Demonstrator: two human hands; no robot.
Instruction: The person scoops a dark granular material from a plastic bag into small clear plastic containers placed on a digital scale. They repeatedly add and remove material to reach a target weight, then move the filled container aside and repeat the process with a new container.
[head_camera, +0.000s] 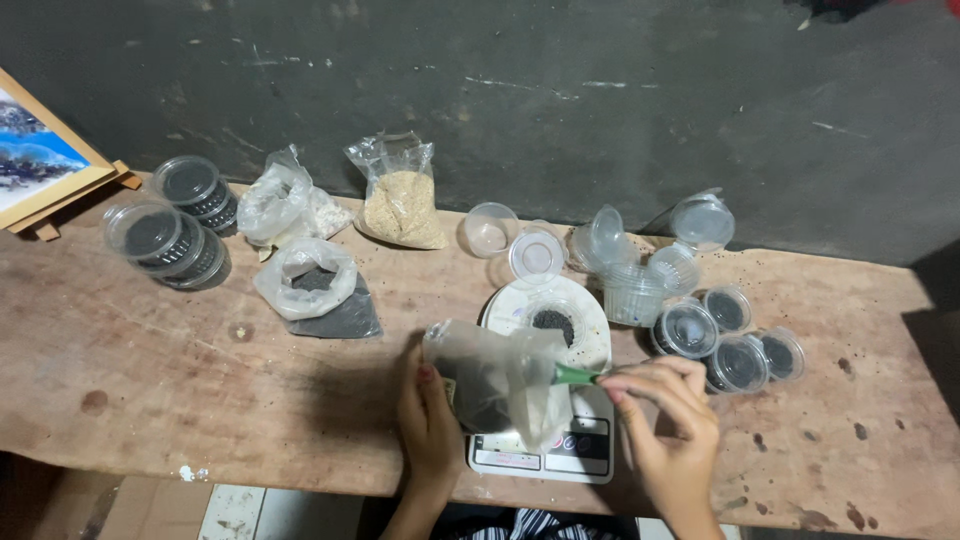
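Rough, stained wooden planks form the surface (150, 400), set against a dark scuffed wall. Near its front edge sits a white digital kitchen scale (590, 455) with a round weighing plate, and on that plate stands a small clear plastic cup with dark seeds in its bottom (553, 322), placed there, it seems, so its fill can be weighed. The left hand (430, 425) grips a clear plastic bag of dark seeds (492, 385), fingers closed around its lower part and the bag tilted with its mouth toward the right hand, which keeps the opening within reach. The right hand (668, 420) pinches a small green scoop (575, 375) between thumb and fingertips, its tip at the bag's mouth, just in front of the cup on the scale. To the right of the scale, four lidded clear cups holding dark seeds (735, 345) sit clustered together, and behind them lies a loose group of empty clear cups and lids (640, 260), close at hand. Farther left lie a knotted clear bag of pale tan grains (400, 205), a crumpled bag of white material (285, 205) and an open bag of dark seeds (320, 295). Stacks of larger lidded tubs with dark contents (175, 225) stand at the far left, beside a wood-framed picture (45, 150).
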